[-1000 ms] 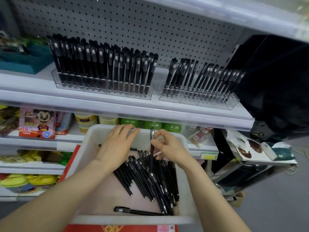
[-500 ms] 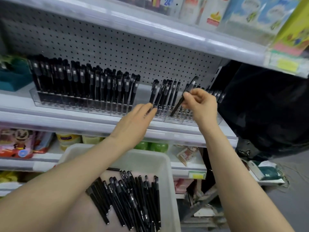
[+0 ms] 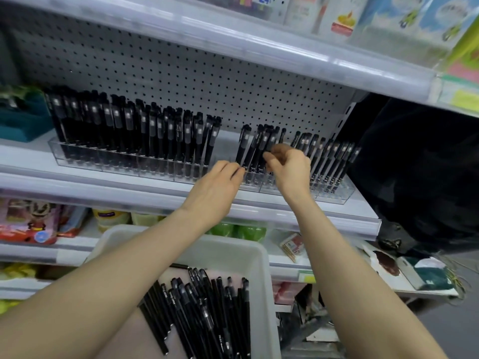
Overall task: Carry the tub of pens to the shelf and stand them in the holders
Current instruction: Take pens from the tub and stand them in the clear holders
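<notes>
A white tub (image 3: 261,257) sits low in front of me with several loose black pens (image 3: 207,307) lying in it. On the shelf (image 3: 259,211) stand two clear holders: the left holder (image 3: 77,161) is packed with upright black pens, and the right holder (image 3: 337,196) is partly filled. My right hand (image 3: 290,169) pinches a black pen (image 3: 271,139) standing among those at the left part of the right holder. My left hand (image 3: 217,185) reaches in beside it, with straight fingers touching that holder's left end.
A shelf edge (image 3: 259,53) overhangs just above, with boxed goods on top. A teal tray (image 3: 23,120) stands at the left of the pen shelf. A black bag (image 3: 414,164) hangs at the right. Packaged goods (image 3: 28,221) fill the lower shelves.
My right hand lifted one pen out of the tub and brought it down into the right holder. My left hand rose from the tub to the holder's left end.
</notes>
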Demonstrator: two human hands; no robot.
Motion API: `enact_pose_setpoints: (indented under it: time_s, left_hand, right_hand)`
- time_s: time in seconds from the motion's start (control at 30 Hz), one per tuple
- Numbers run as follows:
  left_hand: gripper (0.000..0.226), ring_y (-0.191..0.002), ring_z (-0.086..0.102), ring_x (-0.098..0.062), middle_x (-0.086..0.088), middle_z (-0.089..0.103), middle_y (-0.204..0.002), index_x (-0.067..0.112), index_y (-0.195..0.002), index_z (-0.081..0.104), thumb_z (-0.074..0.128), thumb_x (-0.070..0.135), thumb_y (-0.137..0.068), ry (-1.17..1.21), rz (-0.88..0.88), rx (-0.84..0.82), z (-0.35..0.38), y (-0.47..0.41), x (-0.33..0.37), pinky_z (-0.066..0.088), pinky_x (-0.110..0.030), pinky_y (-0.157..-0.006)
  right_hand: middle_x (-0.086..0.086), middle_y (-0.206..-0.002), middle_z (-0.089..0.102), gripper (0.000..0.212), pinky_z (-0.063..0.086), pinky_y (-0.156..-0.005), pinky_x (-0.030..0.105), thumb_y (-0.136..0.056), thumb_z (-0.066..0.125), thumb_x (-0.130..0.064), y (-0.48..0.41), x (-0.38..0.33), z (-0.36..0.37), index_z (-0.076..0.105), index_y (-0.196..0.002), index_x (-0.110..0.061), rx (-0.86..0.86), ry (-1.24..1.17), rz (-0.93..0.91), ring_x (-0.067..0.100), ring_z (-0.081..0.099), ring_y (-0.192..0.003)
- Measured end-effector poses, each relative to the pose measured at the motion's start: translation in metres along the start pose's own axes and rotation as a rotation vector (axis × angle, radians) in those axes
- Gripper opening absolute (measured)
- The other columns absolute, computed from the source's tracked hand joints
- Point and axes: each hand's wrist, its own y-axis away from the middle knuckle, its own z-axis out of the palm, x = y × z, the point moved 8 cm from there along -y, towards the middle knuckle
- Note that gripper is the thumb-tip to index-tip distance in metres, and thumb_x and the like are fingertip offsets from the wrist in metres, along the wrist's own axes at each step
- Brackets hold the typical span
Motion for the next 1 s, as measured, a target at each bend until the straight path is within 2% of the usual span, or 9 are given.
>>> enact_pose_setpoints:
  time_s: [0.2, 0.33, 0.43, 0.53, 0.63, 0.73, 0.83, 0.93, 1.0]
  left_hand:
    - [0.067, -0.129, 0.039, -0.027, -0.009, 0.048, -0.138, 0.002, -0.142, 0.042, 0.065, -0.006, -0.08, 0.02, 0.003, -0.01, 0.001, 0.0, 0.0, 0.05, -0.033, -0.093]
    - [0.071, -0.133, 0.035, -0.028, -0.012, 0.041, -0.146, 0.002, -0.144, 0.04, 0.067, -0.007, -0.079, 0.031, 0.027, 0.004, 0.0, 0.008, -0.002, 0.05, -0.037, -0.097]
    - [0.075, -0.131, 0.038, -0.026, -0.01, 0.043, -0.144, 0.006, -0.141, 0.045, 0.07, -0.011, -0.073, 0.08, 0.055, 0.032, -0.005, 0.028, -0.005, 0.052, -0.037, -0.093]
    - [0.065, -0.121, 0.046, -0.026, -0.01, 0.052, -0.134, 0.007, -0.135, 0.052, 0.07, -0.008, -0.075, 0.112, 0.079, 0.052, -0.008, 0.058, -0.01, 0.053, -0.036, -0.085]
    - [0.058, -0.119, 0.051, -0.028, -0.011, 0.056, -0.132, 0.007, -0.135, 0.054, 0.07, -0.002, -0.08, 0.121, 0.045, 0.036, 0.0, 0.09, -0.029, 0.053, -0.041, -0.092]
    - [0.055, -0.115, 0.054, -0.032, -0.014, 0.059, -0.128, 0.005, -0.132, 0.058, 0.07, -0.003, -0.079, 0.12, 0.009, 0.01, 0.01, 0.117, -0.046, 0.054, -0.045, -0.089]
    - [0.054, -0.113, 0.056, -0.034, -0.016, 0.061, -0.125, 0.003, -0.127, 0.062, 0.073, -0.004, -0.074, 0.089, 0.019, 0.002, 0.017, 0.134, -0.048, 0.051, -0.044, -0.094]
    - [0.056, -0.125, 0.047, -0.034, -0.017, 0.054, -0.134, 0.004, -0.131, 0.059, 0.072, -0.001, -0.076, 0.046, 0.004, -0.021, 0.028, 0.141, -0.047, 0.042, -0.044, -0.104]
    - [0.061, -0.132, 0.039, -0.034, -0.017, 0.046, -0.141, 0.005, -0.135, 0.055, 0.072, 0.0, -0.077, 0.041, -0.016, -0.05, 0.035, 0.146, -0.047, 0.036, -0.044, -0.109]
  right_hand:
    - [0.005, -0.087, 0.073, 0.023, 0.055, -0.08, 0.035, -0.095, 0.061, -0.028, 0.002, 0.002, 0.005, 0.068, -0.108, -0.01, -0.003, 0.041, 0.009, 0.022, 0.069, -0.081]
    - [0.004, -0.094, 0.074, 0.026, 0.054, -0.084, 0.034, -0.094, 0.062, -0.026, 0.006, 0.004, 0.005, 0.068, -0.113, -0.009, -0.006, 0.067, 0.029, 0.02, 0.069, -0.088]
    - [-0.001, -0.099, 0.071, 0.028, 0.052, -0.085, 0.025, -0.094, 0.063, -0.021, 0.016, 0.002, -0.002, 0.066, -0.119, -0.009, 0.032, 0.055, 0.024, 0.012, 0.065, -0.09]
    - [-0.011, -0.091, 0.065, 0.021, 0.049, -0.076, 0.008, -0.093, 0.065, -0.016, 0.039, 0.002, -0.012, 0.065, -0.114, -0.013, 0.116, -0.027, 0.032, -0.001, 0.06, -0.082]
    - [-0.015, -0.088, 0.062, 0.013, 0.05, -0.074, 0.009, -0.092, 0.065, -0.016, 0.076, 0.002, -0.006, 0.065, -0.105, -0.017, 0.112, -0.076, 0.055, -0.005, 0.058, -0.081]
    - [-0.017, -0.082, 0.062, 0.004, 0.045, -0.07, 0.006, -0.092, 0.065, -0.019, 0.12, 0.005, 0.018, 0.067, -0.096, -0.02, 0.024, -0.05, 0.039, -0.007, 0.057, -0.076]
    - [-0.015, -0.078, 0.065, 0.003, 0.044, -0.069, 0.006, -0.091, 0.067, -0.02, 0.161, 0.019, 0.056, 0.07, -0.092, -0.02, -0.148, 0.041, 0.033, -0.006, 0.058, -0.073]
    - [-0.005, -0.08, 0.069, 0.006, 0.051, -0.076, 0.025, -0.088, 0.069, -0.021, 0.192, 0.049, 0.091, 0.071, -0.089, -0.016, -0.367, 0.185, 0.156, 0.011, 0.064, -0.077]
    - [0.003, -0.086, 0.071, 0.012, 0.052, -0.079, 0.031, -0.087, 0.069, -0.026, 0.208, 0.068, 0.106, 0.071, -0.091, -0.015, -0.49, 0.306, 0.231, 0.021, 0.066, -0.086]
